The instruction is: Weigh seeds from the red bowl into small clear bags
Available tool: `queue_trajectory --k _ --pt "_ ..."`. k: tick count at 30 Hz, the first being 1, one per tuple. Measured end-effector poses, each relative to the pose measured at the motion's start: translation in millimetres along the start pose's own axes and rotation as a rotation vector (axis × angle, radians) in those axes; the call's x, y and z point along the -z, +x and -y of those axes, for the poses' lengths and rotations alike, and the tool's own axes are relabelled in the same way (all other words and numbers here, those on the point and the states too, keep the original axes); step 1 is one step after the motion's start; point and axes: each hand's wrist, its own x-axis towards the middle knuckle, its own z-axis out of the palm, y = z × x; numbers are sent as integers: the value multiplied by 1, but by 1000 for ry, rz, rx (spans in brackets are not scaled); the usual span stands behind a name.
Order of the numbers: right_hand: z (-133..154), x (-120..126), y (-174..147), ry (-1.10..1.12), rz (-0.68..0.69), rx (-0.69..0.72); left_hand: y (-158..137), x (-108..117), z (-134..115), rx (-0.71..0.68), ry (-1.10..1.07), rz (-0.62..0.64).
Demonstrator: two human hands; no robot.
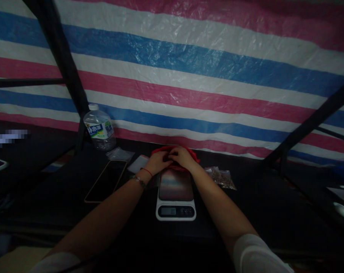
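Note:
A red plastic bag [194, 153] lies crumpled behind a white kitchen scale [175, 185], partly over its far end. My left hand [157, 162] is at the bag's left side, its fingers bent against the red plastic. From the right, my right hand [182, 157] reaches over the middle of the bag with its fingertips pinched near a dark fold; what they hold is hidden. The scale's display shows no figures I can read. Small zip bags [221, 178] with brownish bits in them lie right of the scale.
A dark-screened phone [107, 181] lies left of my left forearm, with clear plastic bags [120, 154] and a white card-like piece [138, 163] beyond it. Behind them stands a large clear bottle [100, 128]. Dark metal bars [62, 57] slant up in front of a striped sheet [189, 76].

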Motion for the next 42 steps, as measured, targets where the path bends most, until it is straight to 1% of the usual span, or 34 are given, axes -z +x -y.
queue_trajectory --k 2,4,8,12,15,18,22,24,26,29,30,32,37,42 --pt "-1 -1 1 15 -14 -2 0 -1 0 -23 -19 2" --pt "-1 -3 1 63 -58 1 0 -3 0 -45 -40 1" --pt "1 -7 1 58 -156 38 0 -7 1 -34 -94 -20" --pt "7 -7 0 46 -153 81 0 -8 2 13 -149 -56" --pt "11 -8 -1 95 -172 78 -1 -8 1 37 -224 -65" --pt "11 -8 -2 132 -162 84 -2 -8 -2 62 -309 -77" --pt "10 -1 -2 75 -166 145 -3 -7 -3 63 -328 -96" --pt "10 6 -2 11 -183 134 -3 -6 -2 43 -320 -103" --pt "10 12 -2 -83 -136 77 -3 -5 -1 14 -280 -112" --pt "8 15 -4 -261 83 -47 -3 -2 0 -13 -149 -174" --pt "6 14 -5 -306 152 -75 -3 0 0 -17 -108 -201" --pt "1 7 -7 -355 242 -93 -4 2 -1 -21 -47 -239" --pt "-11 -10 -6 -384 297 -69 -5 5 -3 -45 21 -239" --pt "-13 -5 -3 -393 286 -31 -5 6 -3 -38 50 -212"
